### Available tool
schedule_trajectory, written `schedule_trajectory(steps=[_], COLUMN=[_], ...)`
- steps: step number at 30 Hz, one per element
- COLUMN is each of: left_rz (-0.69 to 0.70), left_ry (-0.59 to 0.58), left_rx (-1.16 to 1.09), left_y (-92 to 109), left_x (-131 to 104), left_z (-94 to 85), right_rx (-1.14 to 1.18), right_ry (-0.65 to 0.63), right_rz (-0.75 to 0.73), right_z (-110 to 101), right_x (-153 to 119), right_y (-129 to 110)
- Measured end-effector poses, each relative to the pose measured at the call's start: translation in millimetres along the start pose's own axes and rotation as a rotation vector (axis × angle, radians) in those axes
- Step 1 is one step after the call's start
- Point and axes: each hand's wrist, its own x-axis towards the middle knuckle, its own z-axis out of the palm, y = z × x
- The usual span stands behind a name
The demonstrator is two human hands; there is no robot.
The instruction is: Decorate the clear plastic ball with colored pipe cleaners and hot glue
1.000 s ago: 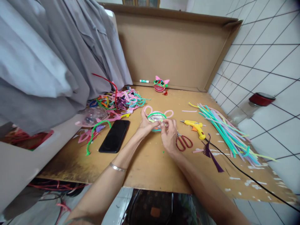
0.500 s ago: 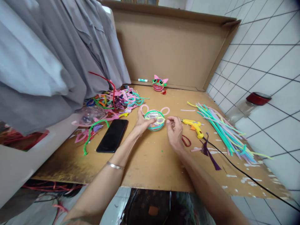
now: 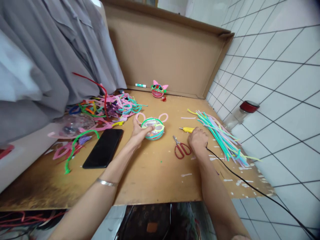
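Observation:
My left hand (image 3: 140, 133) is closed on a round clear craft piece (image 3: 155, 133) ringed with green and yellow pipe cleaners, its thumb across the face. Two pink pipe-cleaner loops (image 3: 163, 117) stick up from its top like ears. To the right, my right hand (image 3: 198, 140) is wrapped round the grip of a yellow hot glue gun (image 3: 188, 129); the nozzle points left and the grip is hidden under the fingers. Between the hands lies a pair of red-handled scissors (image 3: 182, 149), close to my right hand.
A tangle of pipe cleaners (image 3: 115, 103) and a black phone (image 3: 103, 148) lie at left. At right is a bundle of straight pipe cleaners (image 3: 220, 136) by a red-lidded jar (image 3: 241, 113). A finished animal head (image 3: 158, 90) sits against the cardboard (image 3: 162, 53). A black cord (image 3: 240, 176) trails right.
My right hand has moved away from the craft piece and taken hold of the glue gun. The scissors now show fully. The view has shifted to the right; my left hand still holds the piece.

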Motion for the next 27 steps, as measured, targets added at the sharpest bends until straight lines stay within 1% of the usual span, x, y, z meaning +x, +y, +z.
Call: schedule_trajectory(steps=[2, 5, 10, 13, 16, 18, 21, 22, 23, 24, 25, 27], left_rz=[-0.002, 0.004, -0.017, -0.029, -0.042, -0.044, -0.054, -0.059, -0.064, -0.066, -0.065, -0.055], left_ry=[0.007, 0.000, -0.013, -0.008, -0.019, -0.020, -0.026, -0.029, -0.031, -0.035, -0.037, -0.040], left_rx=[0.008, 0.003, -0.010, 0.005, 0.000, -0.010, -0.023, -0.028, -0.037, -0.048, -0.061, -0.082], left_y=[0, 1, 4, 5, 4, 4, 2, 2, 1, 1, 1, 2], left_x=[0, -1, -3, -4, -4, -3, -3, -3, -2, -2, -2, -2], left_z=[0.3, 1.1, 2.9, 3.7, 4.7, 5.5, 6.2, 6.2, 6.1, 5.9, 5.6, 5.0], right_rx=[0.015, 0.052, 0.035, 0.044, 0.056, 0.068, 0.046, 0.052, 0.077, 0.113, 0.144, 0.121], right_ry=[-0.073, -0.142, -0.149, -0.119, -0.041, -0.007, 0.096, 0.122, 0.121, 0.064, -0.042, -0.275], right_rz=[0.007, -0.023, -0.077, -0.074, -0.019, -0.029, -0.044, -0.095, -0.143, -0.191, -0.232, -0.381], right_z=[-1, -1, 3, 8, 14, 17, 13, 10, 5, 1, -3, -10], right_x=[2, 6, 13, 22, 33, 36, 29, 22, 13, 3, -8, -28], right_y=[5, 14, 28, 41, 56, 62, 56, 49, 41, 32, 23, 5])
